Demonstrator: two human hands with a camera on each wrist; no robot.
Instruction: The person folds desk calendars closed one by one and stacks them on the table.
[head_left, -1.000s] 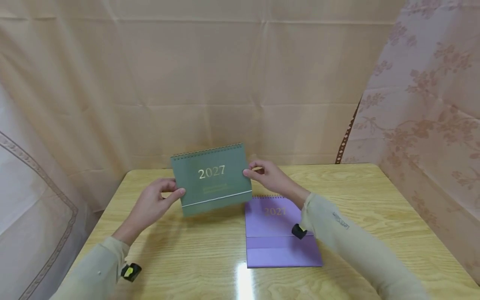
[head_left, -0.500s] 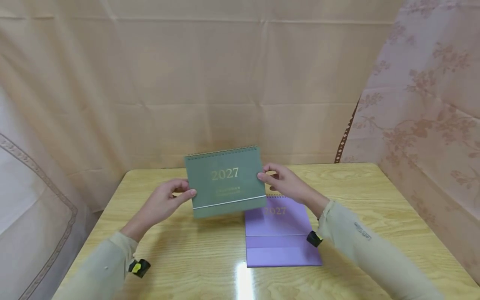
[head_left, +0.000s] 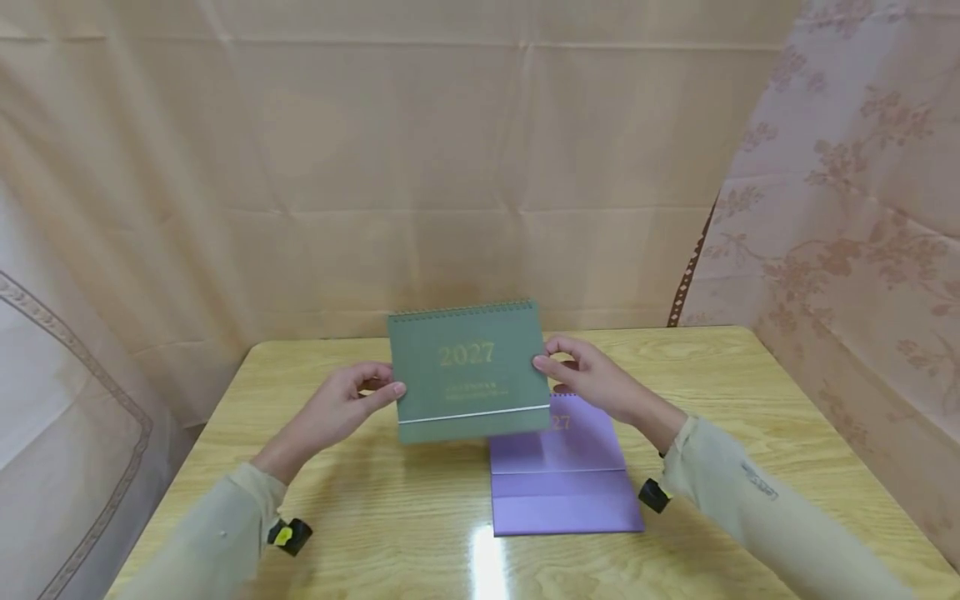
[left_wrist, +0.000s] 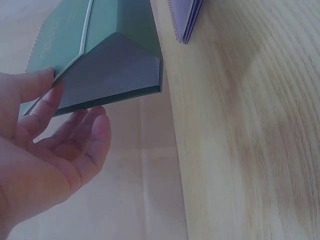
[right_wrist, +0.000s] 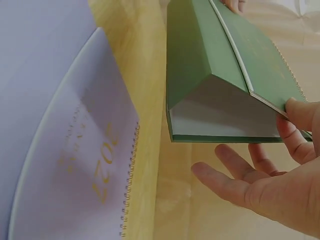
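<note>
A green desk calendar, spiral-bound along its top and printed 2027 in gold, is held up above the table, its left side slightly lower. My left hand pinches its left edge between thumb and forefinger; the other fingers lie behind it in the left wrist view. At the opposite edge, my right hand pinches with thumb and forefinger. Both wrist views show the calendar's folded stand spread into a hollow wedge. Beneath and to the right, a purple desk calendar rests on the table, its upper left part covered by the green one.
The wooden table has a glossy light-grained top. Behind it hangs a beige curtain, and a floral cloth hangs at the right. A white cloth with a patterned band hangs at the left.
Both hands have carried the green calendar to the right and slightly down, and it has levelled a little. It now overlaps the purple calendar, which has stayed in place.
</note>
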